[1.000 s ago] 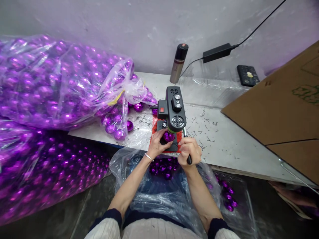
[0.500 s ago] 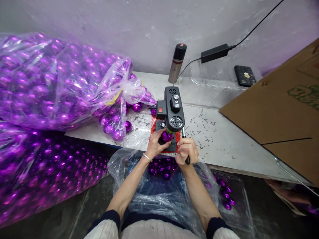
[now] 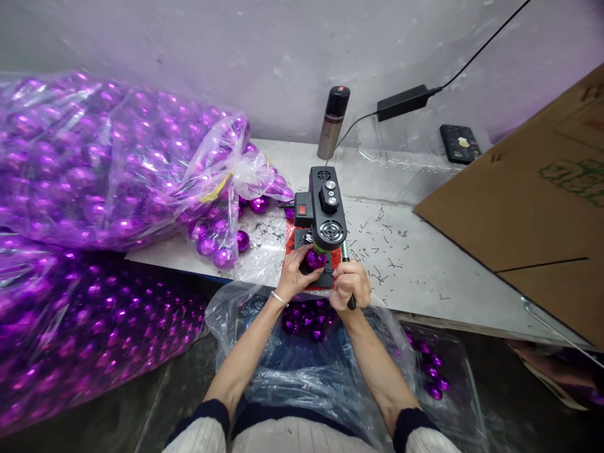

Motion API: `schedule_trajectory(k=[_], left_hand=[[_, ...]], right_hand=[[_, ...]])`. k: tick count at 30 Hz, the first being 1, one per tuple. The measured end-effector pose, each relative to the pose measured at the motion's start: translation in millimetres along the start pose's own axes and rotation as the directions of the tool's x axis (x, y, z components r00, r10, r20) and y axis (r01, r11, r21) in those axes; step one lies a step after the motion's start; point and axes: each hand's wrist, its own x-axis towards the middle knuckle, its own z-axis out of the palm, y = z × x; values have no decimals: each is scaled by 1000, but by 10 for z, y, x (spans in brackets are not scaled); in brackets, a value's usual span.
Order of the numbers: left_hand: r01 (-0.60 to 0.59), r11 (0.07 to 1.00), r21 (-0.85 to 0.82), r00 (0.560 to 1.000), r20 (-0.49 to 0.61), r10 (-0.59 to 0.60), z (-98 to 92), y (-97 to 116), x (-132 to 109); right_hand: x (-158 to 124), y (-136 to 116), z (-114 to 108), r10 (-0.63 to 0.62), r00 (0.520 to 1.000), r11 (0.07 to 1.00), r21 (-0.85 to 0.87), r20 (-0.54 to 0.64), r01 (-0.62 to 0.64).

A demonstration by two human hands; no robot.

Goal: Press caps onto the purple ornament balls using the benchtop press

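My left hand point(image 3: 296, 275) holds a shiny purple bauble point(image 3: 315, 258) between thumb and fingers, beneath the head of a small black bench press point(image 3: 327, 207). The top of the bauble is hidden under the press head, so whether the two touch is unclear. At the press's right side, my right hand point(image 3: 351, 284) is wrapped round the black grip of its lever point(image 3: 345, 250). A red mat point(image 3: 336, 257) lies under the press base.
Big clear bags of purple baubles point(image 3: 113, 170) fill the left side. Loose baubles point(image 3: 309, 319) lie in plastic below the table edge. Dark scraps litter the white table point(image 3: 415, 264). A spray can point(image 3: 333, 123), a phone point(image 3: 460, 143) and a cardboard box point(image 3: 523, 220) stand around.
My right hand and the lever grip have shifted slightly to the left. My left hand keeps the bauble at the same place under the press.
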Motion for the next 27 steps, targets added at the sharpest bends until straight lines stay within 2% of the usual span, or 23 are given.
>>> schedule_trajectory(k=[5, 10, 13, 16, 18, 20, 23, 25, 27], left_hand=[[-50, 998, 47, 999, -6, 51, 6, -37, -13], [-58, 997, 53, 998, -24, 59, 26, -60, -10], [-72, 997, 31, 997, -31, 73, 10, -57, -20], [-95, 995, 40, 992, -78, 98, -63, 13, -151], [-149, 986, 81, 980, -117, 158, -130, 100, -346], [-257, 959, 118, 961, -70, 266, -189, 201, -590], [-376, 913, 160, 926, 96, 364, -264, 317, -870], [-380, 900, 215, 924, 133, 358, -353, 336, -882], [-336, 883, 328, 942, 98, 322, -517, 305, -729]], right_hand=[[20, -10, -35, -67, 994, 998, 12, 89, 66], [406, -261, -81, 105, 990, 994, -36, 94, -102], [657, -388, -91, 164, 981, 985, -62, 102, -159], [729, -415, -94, 176, 979, 984, -54, 105, -171], [684, -389, -103, 156, 981, 987, -43, 111, -152], [609, -351, -116, 133, 984, 991, -44, 115, -128], [519, -298, -126, 116, 988, 992, -54, 106, -110], [492, -276, -125, 112, 989, 993, -57, 97, -107], [483, -264, -120, 109, 990, 993, -57, 90, -104]])
